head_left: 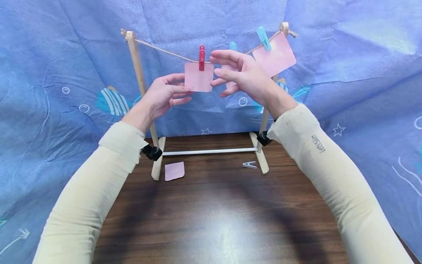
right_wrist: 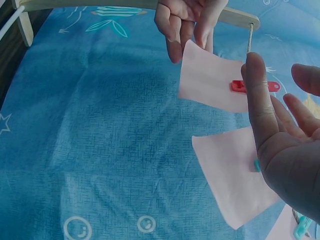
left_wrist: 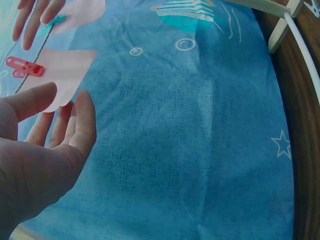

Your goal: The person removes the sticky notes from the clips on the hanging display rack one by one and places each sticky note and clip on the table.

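A pink paper square (head_left: 199,81) hangs from a twine line (head_left: 165,50) under a red clothespin (head_left: 202,58). At its lower left corner my left hand (head_left: 163,93) holds it lightly, thumb in front and index finger behind, the other fingers spread. My right hand (head_left: 245,75) is beside the paper's right edge, fingers extended and spread, gripping nothing. Behind it, partly hidden, hangs another pink square (right_wrist: 232,175) with a light blue clothespin (head_left: 233,46). Farther right, a third pink paper (head_left: 277,57) is clipped by another light blue clothespin (head_left: 263,38).
The line is strung between two wooden posts (head_left: 140,68), joined low down by a white rod (head_left: 211,151). On the dark wooden table (head_left: 204,212) lie a loose pink square (head_left: 174,171) and a grey clothespin (head_left: 249,165). A blue patterned cloth (head_left: 204,113) covers the back.
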Demonstrator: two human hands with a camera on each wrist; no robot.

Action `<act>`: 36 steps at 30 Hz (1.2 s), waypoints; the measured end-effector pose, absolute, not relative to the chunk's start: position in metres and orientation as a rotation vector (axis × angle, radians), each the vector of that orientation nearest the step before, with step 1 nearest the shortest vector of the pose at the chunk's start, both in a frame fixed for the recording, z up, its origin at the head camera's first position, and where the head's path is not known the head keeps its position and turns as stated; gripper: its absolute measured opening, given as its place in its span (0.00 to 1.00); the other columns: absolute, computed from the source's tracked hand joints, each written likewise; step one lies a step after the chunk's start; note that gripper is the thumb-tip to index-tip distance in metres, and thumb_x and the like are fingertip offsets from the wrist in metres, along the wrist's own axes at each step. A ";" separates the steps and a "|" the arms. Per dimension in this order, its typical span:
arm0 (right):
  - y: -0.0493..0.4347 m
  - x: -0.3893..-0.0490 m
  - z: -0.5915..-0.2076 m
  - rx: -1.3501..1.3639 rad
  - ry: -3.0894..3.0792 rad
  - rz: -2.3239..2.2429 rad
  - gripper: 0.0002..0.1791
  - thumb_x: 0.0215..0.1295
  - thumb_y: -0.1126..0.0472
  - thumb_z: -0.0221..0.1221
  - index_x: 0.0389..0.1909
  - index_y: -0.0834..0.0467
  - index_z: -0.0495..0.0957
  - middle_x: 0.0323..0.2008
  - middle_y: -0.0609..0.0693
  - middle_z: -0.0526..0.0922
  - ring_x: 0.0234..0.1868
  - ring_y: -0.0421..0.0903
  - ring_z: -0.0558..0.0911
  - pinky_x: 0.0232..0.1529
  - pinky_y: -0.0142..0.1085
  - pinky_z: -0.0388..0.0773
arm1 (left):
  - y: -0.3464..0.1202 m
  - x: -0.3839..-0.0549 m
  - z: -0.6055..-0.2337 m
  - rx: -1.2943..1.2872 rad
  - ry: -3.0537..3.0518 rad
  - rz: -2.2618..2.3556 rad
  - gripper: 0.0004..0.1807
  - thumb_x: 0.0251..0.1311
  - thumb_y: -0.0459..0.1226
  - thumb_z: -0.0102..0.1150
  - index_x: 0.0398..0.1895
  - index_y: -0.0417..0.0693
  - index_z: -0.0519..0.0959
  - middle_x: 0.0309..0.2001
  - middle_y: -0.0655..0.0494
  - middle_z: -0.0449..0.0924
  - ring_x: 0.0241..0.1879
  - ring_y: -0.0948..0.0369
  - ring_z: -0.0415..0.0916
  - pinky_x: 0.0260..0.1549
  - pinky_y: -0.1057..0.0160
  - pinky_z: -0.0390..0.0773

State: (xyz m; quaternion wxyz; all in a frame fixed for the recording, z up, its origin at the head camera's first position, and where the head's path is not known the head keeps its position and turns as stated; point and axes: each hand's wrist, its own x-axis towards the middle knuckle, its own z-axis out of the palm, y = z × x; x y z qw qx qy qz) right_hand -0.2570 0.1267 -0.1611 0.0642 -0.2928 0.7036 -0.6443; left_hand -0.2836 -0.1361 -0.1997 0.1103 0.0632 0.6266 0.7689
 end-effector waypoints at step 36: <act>0.104 -0.262 -0.148 -0.779 2.108 -1.880 0.43 0.73 0.59 0.61 0.81 0.50 0.50 0.76 0.43 0.62 0.51 0.63 0.84 0.46 0.48 0.85 | -0.135 -0.280 -0.205 0.209 1.946 2.279 0.19 0.62 0.20 0.61 0.56 0.40 0.80 0.45 0.46 0.83 0.44 0.53 0.82 0.41 0.61 0.86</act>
